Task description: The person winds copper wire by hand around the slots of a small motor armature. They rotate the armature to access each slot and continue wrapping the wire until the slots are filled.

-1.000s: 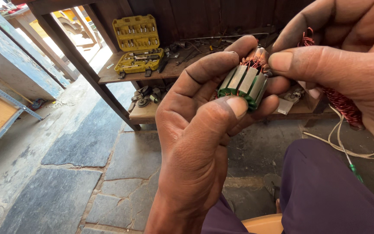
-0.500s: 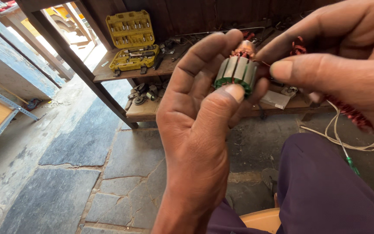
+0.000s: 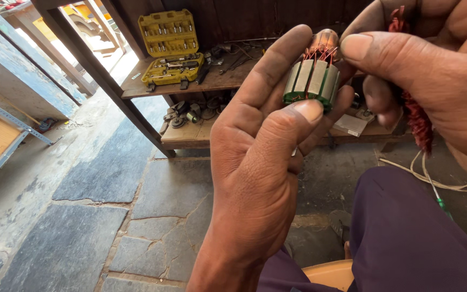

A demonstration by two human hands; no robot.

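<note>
head view: the left hand (image 3: 260,162) is raised in the middle of the picture, back of the hand toward the camera, fingers wrapped around a small motor armature (image 3: 312,81); the thumb (image 3: 293,121) presses its lower edge and the forefinger runs up its left side. the armature has grey slotted metal segments with green insulation at the rim, and thin copper-red wire ends rise from its top to a coppery end piece that is partly blurred. its far side is hidden behind the fingers

the right hand (image 3: 433,70) comes in from the upper right, cut off by the frame edge; its thumb tip sits just beside the armature's top right, and whether it touches is hard to tell. its other fingers curl around a bundle of red wire (image 3: 417,119), mostly hidden in the palm

behind, a wooden bench (image 3: 212,81) carries an open yellow socket set case (image 3: 169,46) and loose tools too small to make out. a white cable (image 3: 433,181) lies on the stone floor (image 3: 109,216) near the purple trouser leg (image 3: 412,232)
</note>
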